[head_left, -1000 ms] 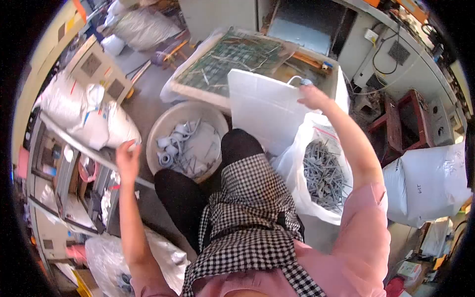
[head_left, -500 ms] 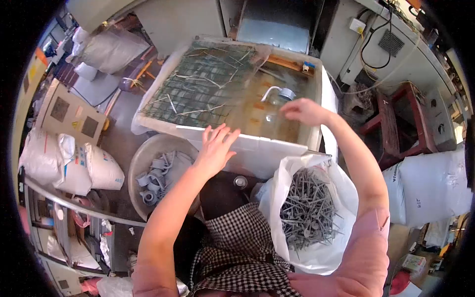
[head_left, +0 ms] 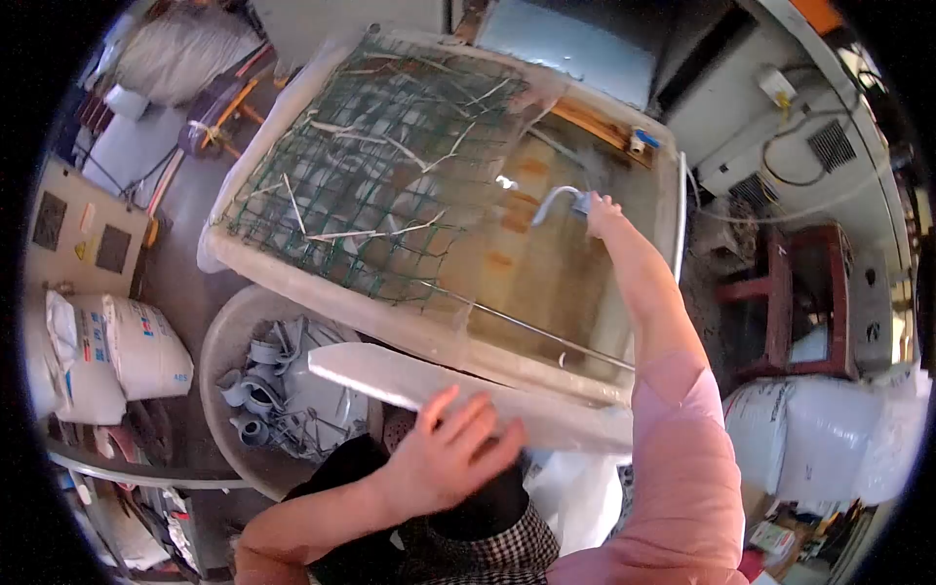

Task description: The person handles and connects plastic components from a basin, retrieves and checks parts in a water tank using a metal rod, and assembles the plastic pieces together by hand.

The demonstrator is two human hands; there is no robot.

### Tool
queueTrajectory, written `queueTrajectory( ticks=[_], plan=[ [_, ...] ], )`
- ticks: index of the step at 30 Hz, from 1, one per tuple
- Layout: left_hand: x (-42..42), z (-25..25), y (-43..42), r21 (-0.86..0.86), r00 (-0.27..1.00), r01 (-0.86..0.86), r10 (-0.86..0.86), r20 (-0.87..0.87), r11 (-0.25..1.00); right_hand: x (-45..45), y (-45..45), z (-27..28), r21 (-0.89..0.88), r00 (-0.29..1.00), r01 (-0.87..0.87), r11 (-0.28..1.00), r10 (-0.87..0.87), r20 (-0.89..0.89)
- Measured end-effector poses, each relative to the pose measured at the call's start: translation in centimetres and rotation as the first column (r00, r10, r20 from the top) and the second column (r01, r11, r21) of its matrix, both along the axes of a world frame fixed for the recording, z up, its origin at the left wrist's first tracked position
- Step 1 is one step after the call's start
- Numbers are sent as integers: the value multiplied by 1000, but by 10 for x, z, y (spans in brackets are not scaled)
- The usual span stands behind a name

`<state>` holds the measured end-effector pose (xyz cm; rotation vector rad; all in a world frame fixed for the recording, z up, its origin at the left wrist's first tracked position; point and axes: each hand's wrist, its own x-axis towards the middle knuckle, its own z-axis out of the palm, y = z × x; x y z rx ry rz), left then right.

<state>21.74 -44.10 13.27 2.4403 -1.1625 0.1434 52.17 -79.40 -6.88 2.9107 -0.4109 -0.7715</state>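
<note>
Presently, my left hand [head_left: 456, 447] spreads unclasped beside the white panel [head_left: 380, 373] | my right hand [head_left: 604, 214] grips the curved-spout cap [head_left: 582, 204] over the water-filled tub [head_left: 331, 295] | if its plastic is slick, it could slip and drop in.

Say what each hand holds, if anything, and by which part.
Right hand: the spouted cap, by the cap itself, not the curved spout. Left hand: apparently nothing, fingers spread.

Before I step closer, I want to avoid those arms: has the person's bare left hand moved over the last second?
Yes: the bare left hand has shifted rightward, from the left side of the round grey basin to its right.
</note>
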Motion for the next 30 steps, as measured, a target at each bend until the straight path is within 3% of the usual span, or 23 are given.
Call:
queueTrajectory(
  ticks=[2, 7, 9, 11, 13, 14, 15, 16, 17, 19, 21, 23, 26, 27, 30],
  plan=[
    [1, 3, 2, 42, 996, 86, -86, -4, 995, 9, -4, -24, -14, 998, 26, 1000, -25, 57],
    [11, 2, 2, 27, 995, 100, -100, -9, 995, 16, -19, -73, -29, 982, 46, 999, -40, 185],
    [16, 7, 2, 79, 993, 113, -116, 32, 990, 14, -28, -88, -73, 923, -11, 997, 38, 382],
    [19, 15, 0, 70, 992, 126, -125, -18, 990, 1, -18, -66, -125, 944, -73, 989, 109, 310],
    [23, 23, -3, 54, 988, 142, -139, -60, 988, -14, -6, -41, -153, 871, -247, 957, 289, 397],
    [26, 28, -1, 7, 957, 194, -187, -223, 981, -21, -6, -32, -173, 812, -345, 922, 386, 438],
    [31, 33, -1, -46, 897, 235, -234, -375, 971, -26, -8, -26, -177, 813, -334, 926, 378, 443],
    [38, 46, -1, -99, 808, 219, -237, -539, 971, -31, -9, -19, -231, 703, -452, 862, 503, 503],
    [44, 48, -3, -174, 759, 191, -258, -598, 966, -37, -9, -12, -293, 574, -549, 783, 607, 549],
    [70, 60, -11, -120, 693, 96, -153, -705, 988, -50, -7, 14, -275, 560, -585, 763, 625, 544],
    [105, 51, -23, -44, 864, 65, -78, -497, 997, -58, -2, 33, -340, 347, -709, 618, 725, 595],
    [140, 33, -33, 34, 962, 51, -40, -270, 998, -66, 10, 58, -374, 297, -714, 592, 740, 603],
    [185, 0, -49, 53, 998, 11, -8, -57, 999, -78, 28, 87, -466, 73, -745, 477, 753, 654],
    [195, -10, -53, 54, 999, 17, -19, 37, 998, -82, 34, 97, -472, 64, -743, 475, 752, 656],
    [211, -15, -62, 44, 991, 0, -6, 137, 999, -96, 48, 131, -520, -124, -757, 396, 694, 710]
  ],
)
